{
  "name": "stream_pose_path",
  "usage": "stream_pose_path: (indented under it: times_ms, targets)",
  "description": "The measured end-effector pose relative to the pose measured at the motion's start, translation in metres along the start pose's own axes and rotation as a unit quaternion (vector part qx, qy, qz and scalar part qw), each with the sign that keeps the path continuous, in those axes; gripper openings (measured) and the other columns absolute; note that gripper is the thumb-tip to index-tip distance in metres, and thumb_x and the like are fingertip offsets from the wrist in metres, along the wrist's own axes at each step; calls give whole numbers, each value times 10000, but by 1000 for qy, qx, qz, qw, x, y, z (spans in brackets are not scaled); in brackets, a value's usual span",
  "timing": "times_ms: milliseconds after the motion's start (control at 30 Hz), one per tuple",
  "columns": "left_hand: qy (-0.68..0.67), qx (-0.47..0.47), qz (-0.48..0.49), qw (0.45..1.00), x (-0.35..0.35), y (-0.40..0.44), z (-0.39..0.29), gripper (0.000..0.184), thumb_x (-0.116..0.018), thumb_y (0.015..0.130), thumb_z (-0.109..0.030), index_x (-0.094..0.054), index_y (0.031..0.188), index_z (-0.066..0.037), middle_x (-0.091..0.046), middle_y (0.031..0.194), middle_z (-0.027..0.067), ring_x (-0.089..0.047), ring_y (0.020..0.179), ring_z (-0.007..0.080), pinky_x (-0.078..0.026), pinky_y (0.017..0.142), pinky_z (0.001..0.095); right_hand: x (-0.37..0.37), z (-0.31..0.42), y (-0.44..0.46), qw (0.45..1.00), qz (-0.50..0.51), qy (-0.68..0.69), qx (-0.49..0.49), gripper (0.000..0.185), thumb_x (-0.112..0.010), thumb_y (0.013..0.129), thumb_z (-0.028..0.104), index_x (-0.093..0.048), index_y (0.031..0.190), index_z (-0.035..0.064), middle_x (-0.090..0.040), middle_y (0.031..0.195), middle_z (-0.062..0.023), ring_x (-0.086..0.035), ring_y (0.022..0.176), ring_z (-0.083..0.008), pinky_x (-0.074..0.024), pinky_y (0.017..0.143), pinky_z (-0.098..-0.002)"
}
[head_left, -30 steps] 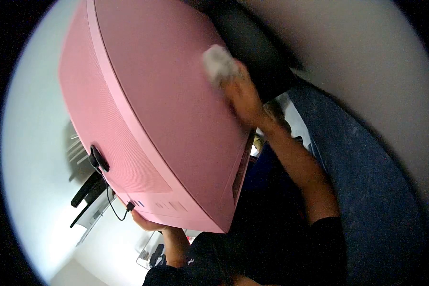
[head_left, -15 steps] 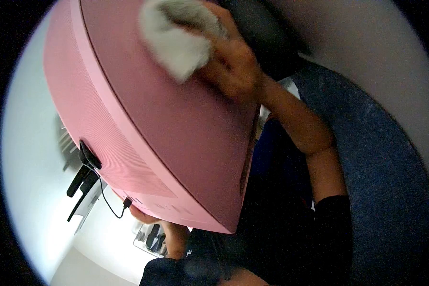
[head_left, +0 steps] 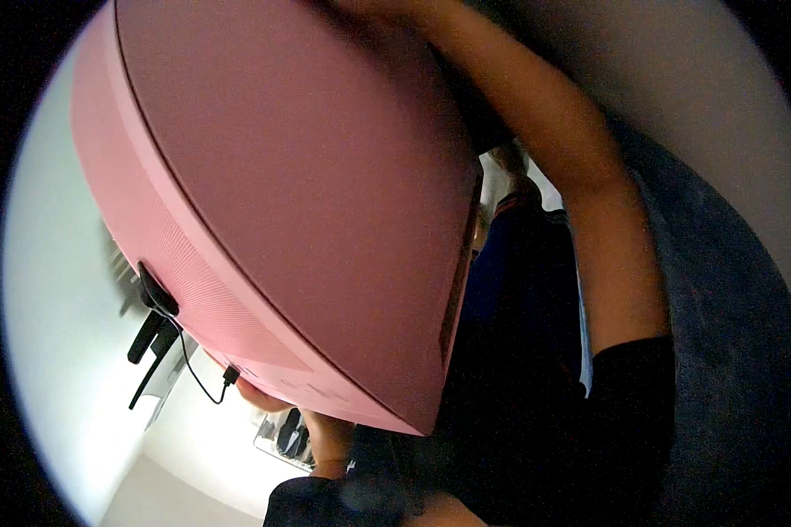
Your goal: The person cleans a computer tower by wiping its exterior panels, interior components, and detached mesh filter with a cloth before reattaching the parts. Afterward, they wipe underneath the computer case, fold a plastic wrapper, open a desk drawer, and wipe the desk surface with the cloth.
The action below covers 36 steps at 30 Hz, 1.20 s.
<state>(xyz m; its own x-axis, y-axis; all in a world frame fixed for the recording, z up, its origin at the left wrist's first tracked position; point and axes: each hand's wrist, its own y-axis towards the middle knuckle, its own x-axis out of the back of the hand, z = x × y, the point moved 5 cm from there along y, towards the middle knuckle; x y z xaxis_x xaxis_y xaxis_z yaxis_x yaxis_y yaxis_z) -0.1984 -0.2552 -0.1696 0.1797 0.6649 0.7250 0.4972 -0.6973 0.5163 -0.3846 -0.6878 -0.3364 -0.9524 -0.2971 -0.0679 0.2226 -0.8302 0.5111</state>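
Observation:
A large pink case [head_left: 316, 193] fills the left and middle of the view, tilted, with a ribbed mesh side and ports near its lower end. My left hand [head_left: 262, 397] grips its lower left edge, the fingers partly hidden behind it. At the top edge of the view, my right hand [head_left: 373, 7] is over the upper part of the case; its fingers are out of view or dark, and no cloth shows. A black clip-like object [head_left: 156, 290] sits on the mesh side, and its thin cable ends in a black plug [head_left: 230, 375] at the ports.
Blue fabric [head_left: 721, 263] curves down the right side. Black slatted or bar-shaped items [head_left: 154, 342] stand beyond the case at the left. A rack with dark items [head_left: 288, 436] is behind my left forearm. A bare foot [head_left: 511, 167] shows beside the case.
My right hand, seen earlier with a whitish cloth on the pink surface, has moved up to the top edge, and the cloth has left view. My left hand keeps its place on the case.

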Motion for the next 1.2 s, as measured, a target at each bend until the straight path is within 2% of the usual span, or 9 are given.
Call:
stream_pose_path:
  times_ms: [133, 400, 500, 633, 767, 833, 1067, 1133, 1200]
  targets:
    - [1, 7, -6, 1000, 7, 7, 7, 674, -436, 842, -520, -350, 1285, -19, -429, 1215, 186, -498, 1123, 256, -496, 888, 427, -6, 51, -78, 992, 25, -117, -39, 438, -373, 944, 340, -501, 1213, 20, -474, 1258, -174, -397, 1204, -289, -288, 1020, -390]
    - [-19, -42, -5, 999, 7, 1, 24, 613, -450, 867, -441, -356, 1288, -6, -458, 1195, 205, -554, 1048, 249, -546, 793, 413, 14, -8, -334, 907, -11, -39, -419, 364, -456, 927, 264, -534, 1138, -22, -459, 1204, -171, -394, 1177, -269, -299, 1007, -395]
    - [78, -161, 16, 984, -4, 9, -10, 505, -461, 891, -306, -387, 1270, 19, -485, 1161, 233, -589, 962, 263, -553, 748, 428, 14, 31, -319, 910, -8, -22, -413, 338, -436, 934, 214, -501, 1160, -29, -405, 1220, -182, -419, 1131, -289, -337, 978, -396]
    - [68, -90, -27, 993, -3, 12, -7, 430, -482, 891, -230, -458, 1210, 57, -523, 1112, 242, -601, 905, 267, -542, 737, 413, -5, 130, -268, 897, -124, 178, -386, 328, -466, 903, 160, -491, 1188, -1, -389, 1238, -204, -423, 1135, -322, -355, 963, -439]
    - [4, 17, -62, 998, -6, 19, -9, 406, -529, 863, -200, -509, 1165, 70, -560, 1069, 207, -602, 839, 247, -528, 707, 382, 6, 233, -219, 994, 74, 34, -77, 490, -658, 764, 260, -518, 1216, 131, -357, 1253, -225, -386, 1169, -403, -314, 977, -536]
    - [49, 35, -68, 996, -8, 17, -14, 394, -535, 852, -166, -507, 1170, 66, -563, 1060, 207, -606, 823, 247, -532, 700, 381, 5, 247, -202, 997, 30, 72, -8, 583, -711, 716, 304, -500, 1230, 129, -392, 1234, -221, -388, 1181, -407, -304, 991, -528]
    - [-233, 186, -114, 948, -15, 19, -10, 397, -405, 895, -170, -448, 1207, 72, -545, 1049, 268, -639, 823, 312, -588, 622, 384, 16, 156, -260, 984, 128, 25, -125, 447, -665, 768, 290, -526, 1123, 57, -482, 1196, -183, -491, 1106, -331, -388, 953, -455]
    - [-41, 2, -32, 999, -7, 16, -9, 412, -420, 887, -186, -441, 1211, 68, -536, 1060, 283, -645, 809, 314, -596, 605, 393, 18, 122, -308, 980, 64, -157, -106, 434, -723, 693, 198, -572, 1076, 58, -454, 1227, -206, -472, 1126, -372, -417, 929, -469]
    - [-104, 59, -57, 991, -10, 18, -8, 423, -471, 869, -215, -470, 1223, 17, -507, 1173, 287, -617, 932, 356, -589, 688, 443, 27, 94, -329, 948, 68, -240, -196, 422, -718, 633, 80, -603, 1036, 37, -445, 1251, -194, -464, 1144, -363, -410, 951, -448]
